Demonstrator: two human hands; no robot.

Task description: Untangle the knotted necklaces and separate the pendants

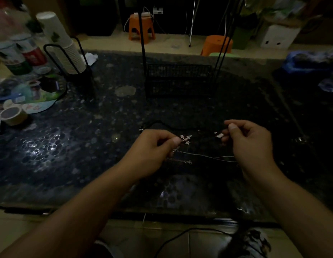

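Basically everything is sitting on the dark speckled stone tabletop [72,146], which is swallowing detail in low light. The black wire mesh basket [178,81] is standing well behind the hands at the table's far middle. The left hand [152,146] is pinching a small silver cluster of pendants [185,139] at its fingertips, near the table's middle. The right hand [249,140] is pinching a small pale pendant piece [220,135] just beside that cluster. Thin silver chains [204,156] are running between both hands, close over the table; whether they are touching it, cannot tell. A black cord [162,122] is looping just behind the left hand.

Risks: pulling the hands apart is likely tightening any knot, or snapping a fine chain. Dim light is hiding crossings, so a wrong strand could get tugged. A dropped pendant could be vanishing against the speckled stone.
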